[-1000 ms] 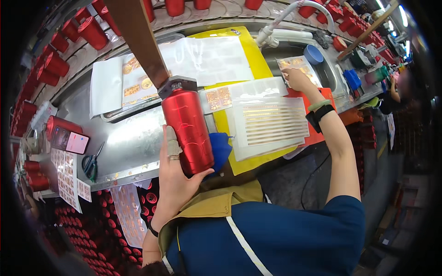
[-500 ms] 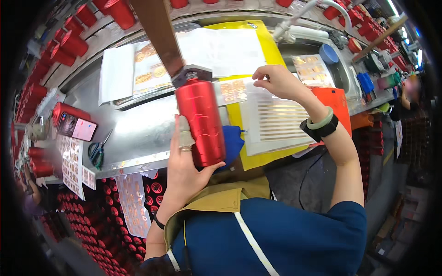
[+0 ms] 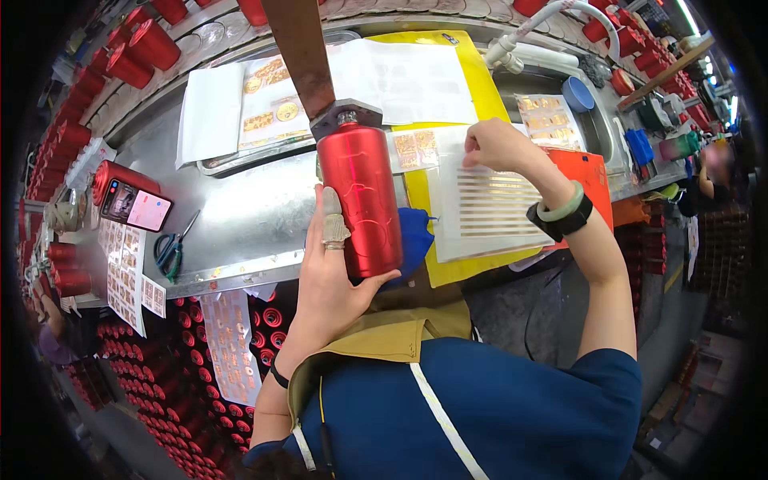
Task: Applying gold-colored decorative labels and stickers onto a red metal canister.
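Observation:
A red metal bottle (image 3: 360,200) with raised lines on its side stands with its neck against a dark bracket (image 3: 374,114) at the end of a brown bar (image 3: 298,52). My left hand (image 3: 332,280) is wrapped round the bottle's lower left side, with covers on some fingers. Over the upper left part of a white sheet with gold strips (image 3: 500,208), my right hand (image 3: 502,146) has its fingers pinched together, pointing down. Whatever may be between the fingertips is too small to make out. A blue cloth (image 3: 416,240) lies beside the bottle's base.
A yellow board (image 3: 472,272) lies under the strip sheet, beside an orange folder (image 3: 588,188). Gold sticker sheets (image 3: 268,112) rest on a tray behind. Scissors (image 3: 170,252), a phone (image 3: 136,206) and another red bottle (image 3: 112,176) are at left. A white tap (image 3: 502,52) stands over the sink.
My right hand has come down over the strip sheet, its fingers drawing from loosely bent into a pinch. My left hand keeps hold of the bottle. The whole view has shifted slightly.

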`<state>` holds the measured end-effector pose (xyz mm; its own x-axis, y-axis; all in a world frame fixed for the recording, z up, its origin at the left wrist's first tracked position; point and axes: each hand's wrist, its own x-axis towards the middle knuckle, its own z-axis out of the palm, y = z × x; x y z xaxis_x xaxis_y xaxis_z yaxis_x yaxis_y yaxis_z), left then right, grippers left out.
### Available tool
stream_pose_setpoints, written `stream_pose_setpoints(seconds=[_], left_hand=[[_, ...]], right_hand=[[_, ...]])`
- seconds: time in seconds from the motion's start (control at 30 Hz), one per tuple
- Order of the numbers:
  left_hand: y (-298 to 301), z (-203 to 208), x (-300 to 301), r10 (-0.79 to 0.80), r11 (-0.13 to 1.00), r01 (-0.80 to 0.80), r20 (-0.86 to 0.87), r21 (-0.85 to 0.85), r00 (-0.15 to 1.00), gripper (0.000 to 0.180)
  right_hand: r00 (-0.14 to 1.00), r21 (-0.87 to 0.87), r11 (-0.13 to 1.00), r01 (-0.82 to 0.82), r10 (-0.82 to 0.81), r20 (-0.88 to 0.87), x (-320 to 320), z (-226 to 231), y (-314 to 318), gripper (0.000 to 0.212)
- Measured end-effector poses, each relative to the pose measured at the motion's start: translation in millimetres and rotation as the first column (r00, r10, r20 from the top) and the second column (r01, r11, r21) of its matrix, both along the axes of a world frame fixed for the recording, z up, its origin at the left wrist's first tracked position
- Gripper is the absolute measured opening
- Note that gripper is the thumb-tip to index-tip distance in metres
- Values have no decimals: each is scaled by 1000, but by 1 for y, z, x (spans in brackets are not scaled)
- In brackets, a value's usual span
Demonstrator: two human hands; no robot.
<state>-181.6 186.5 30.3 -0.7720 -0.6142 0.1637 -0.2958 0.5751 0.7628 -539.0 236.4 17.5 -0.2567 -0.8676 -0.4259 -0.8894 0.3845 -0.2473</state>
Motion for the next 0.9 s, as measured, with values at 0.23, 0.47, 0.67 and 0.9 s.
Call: stream_pose_setpoints(seconds=[0.23,0.47,0.67,0.9], left_hand=[[2,-8,0,9,1000,-10,-72,-20,997,104],[7,-5,0,38,999,-38,1,27,999,99],[11,-5,1,76,996,-75,-14,52,997,100],[10,-10,0,63,997,-61,-26,42,998,103]], right_hand=[[981,-215,957,193,-187,50,-9,-12,31,32],[959,-252,926,282,-278,51,0,-6,45,34],[937,-239,907,347,-347,44,22,-5,57,32],[921,-265,885,383,-386,44,40,0,71,32]])
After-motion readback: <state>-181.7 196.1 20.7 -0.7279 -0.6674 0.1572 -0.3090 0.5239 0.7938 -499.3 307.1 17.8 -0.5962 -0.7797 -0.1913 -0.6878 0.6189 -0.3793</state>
